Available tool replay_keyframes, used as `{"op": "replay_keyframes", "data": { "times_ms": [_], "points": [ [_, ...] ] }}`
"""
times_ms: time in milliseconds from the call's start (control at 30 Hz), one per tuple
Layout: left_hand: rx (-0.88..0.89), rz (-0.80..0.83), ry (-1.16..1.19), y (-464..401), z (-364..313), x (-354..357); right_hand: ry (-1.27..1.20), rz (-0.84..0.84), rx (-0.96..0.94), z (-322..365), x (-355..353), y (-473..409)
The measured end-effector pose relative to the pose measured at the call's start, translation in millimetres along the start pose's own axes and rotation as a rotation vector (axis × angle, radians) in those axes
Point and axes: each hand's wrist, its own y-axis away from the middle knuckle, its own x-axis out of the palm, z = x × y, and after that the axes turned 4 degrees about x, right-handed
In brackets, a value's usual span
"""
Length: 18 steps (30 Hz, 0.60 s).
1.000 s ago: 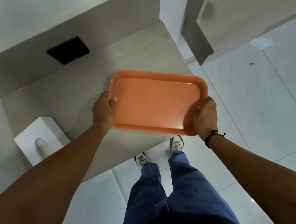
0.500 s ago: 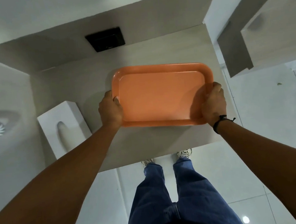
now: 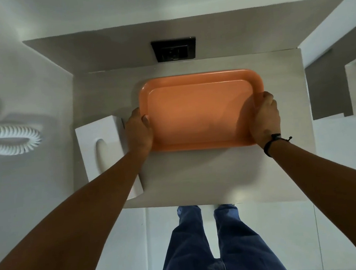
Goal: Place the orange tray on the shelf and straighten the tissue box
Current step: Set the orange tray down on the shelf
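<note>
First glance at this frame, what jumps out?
The orange tray dominates, mid-shelf, gripped at its short ends by the left hand and right hand. Left of it a white tissue box sits askew, partly under the left forearm. A black socket marks the back wall above the tray.

shelf (image 3: 199,176) | on it: tissue box (image 3: 99,143), orange tray (image 3: 201,112)
</note>
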Motion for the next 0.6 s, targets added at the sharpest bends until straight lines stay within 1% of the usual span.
{"op": "replay_keyframes", "data": {
  "times_ms": [67,133,167,233,267,333,367,433,600],
  "points": [
    [0.019,-0.001,-0.002,-1,1,2,0.043,-0.017,-0.036,-1,0,2],
    [0.079,-0.05,-0.085,5,1,4,0.193,-0.099,-0.115,-5,0,10],
    [0.135,-0.091,-0.141,12,1,7,0.274,-0.14,-0.193,-8,1,18],
    [0.323,-0.118,-0.233,30,2,15,0.376,-0.157,-0.426,-19,4,38],
    [0.431,-0.085,-0.279,40,5,20,0.399,-0.134,-0.531,-26,7,48],
    [0.597,-0.017,-0.377,57,17,30,0.448,-0.07,-0.654,-40,15,64],
    [0.644,0.002,-0.432,64,23,34,0.477,-0.049,-0.69,-46,19,69],
    [0.672,0.042,-0.52,74,34,41,0.513,-0.026,-0.728,-53,26,75],
    [0.661,0.071,-0.59,77,40,47,0.508,-0.021,-0.682,-53,32,72]
  ]
}}
